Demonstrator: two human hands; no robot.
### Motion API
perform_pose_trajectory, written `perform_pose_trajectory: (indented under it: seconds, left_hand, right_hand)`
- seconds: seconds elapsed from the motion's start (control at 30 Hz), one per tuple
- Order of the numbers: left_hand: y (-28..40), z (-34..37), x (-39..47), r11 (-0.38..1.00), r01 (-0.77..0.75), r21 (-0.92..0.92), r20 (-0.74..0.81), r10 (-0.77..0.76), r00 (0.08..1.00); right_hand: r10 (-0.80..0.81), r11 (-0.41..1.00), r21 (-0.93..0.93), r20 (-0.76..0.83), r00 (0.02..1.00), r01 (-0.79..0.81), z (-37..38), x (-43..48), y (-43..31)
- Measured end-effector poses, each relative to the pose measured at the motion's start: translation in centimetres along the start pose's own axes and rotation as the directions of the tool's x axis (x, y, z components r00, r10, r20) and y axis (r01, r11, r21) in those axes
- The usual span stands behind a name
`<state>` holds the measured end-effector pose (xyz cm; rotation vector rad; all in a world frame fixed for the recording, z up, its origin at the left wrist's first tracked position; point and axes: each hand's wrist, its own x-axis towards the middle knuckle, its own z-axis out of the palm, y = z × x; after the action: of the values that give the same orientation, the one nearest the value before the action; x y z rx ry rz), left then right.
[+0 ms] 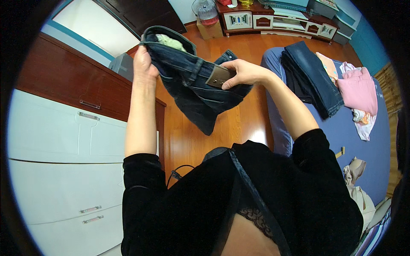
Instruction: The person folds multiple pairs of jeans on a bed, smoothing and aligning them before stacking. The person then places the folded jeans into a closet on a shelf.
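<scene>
A pair of dark denim jeans (pixel 205 99) hangs in the air between my two hands, above the wooden floor. My left hand (pixel 145 62) grips one end of the waistband, its fingers partly hidden behind the cloth. At the waistband's other side, my right hand (pixel 241 73) pinches the denim beside a brown patch (pixel 218 76), thumb in front. Inside the waist opening a pale green cloth (pixel 171 42) shows. The lower part of the jeans drops in folds below my hands.
On the right, a blue-covered bed (pixel 358 145) bears folded jeans (pixel 312 76), pink clothing (pixel 358 89) and other garments. White cabinets (pixel 64 185) line the left. A low TV cabinet (pixel 278 20) and a cardboard box (pixel 209 30) stand ahead; a cable (pixel 175 174) lies on the floor.
</scene>
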<state>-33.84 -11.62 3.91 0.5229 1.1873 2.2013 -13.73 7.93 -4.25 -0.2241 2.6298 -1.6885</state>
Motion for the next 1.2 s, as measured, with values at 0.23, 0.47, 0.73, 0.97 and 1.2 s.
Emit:
perform_pose_trajectory:
  seconds: [0.23, 0.47, 0.73, 0.97, 1.2]
  left_hand:
    - [3.9, -0.9, -0.4, 0.986, -0.118, 0.121, -0.359, 0.154, 0.92]
    - [8.7, -7.2, -1.8, 0.847, -0.155, 0.508, -0.22, 0.302, 0.927]
    - [11.6, -8.0, -5.7, 0.758, -0.201, 0.621, 0.055, 0.214, 0.975]
    - [12.4, -11.0, -8.3, 0.671, -0.059, 0.739, 0.135, -0.062, 0.989]
    - [11.4, -7.4, -10.9, 0.216, -0.21, 0.954, 0.249, -0.173, 0.953]
  right_hand:
    - [-0.031, 0.977, -0.204, -0.414, 0.91, -0.06, -2.0, 1.0, 8.1]
    - [0.08, 0.971, -0.152, -0.528, 0.846, -0.186, -9.0, 5.3, 3.2]
    - [-0.014, 0.998, -0.065, -0.318, 0.948, -0.007, -13.7, 8.4, -4.2]
    - [-0.169, 0.841, -0.536, -0.132, 0.977, 0.073, -15.5, 11.2, -8.4]
    - [0.022, 0.664, -0.735, -0.159, 0.987, -0.134, -13.2, 7.2, -12.9]
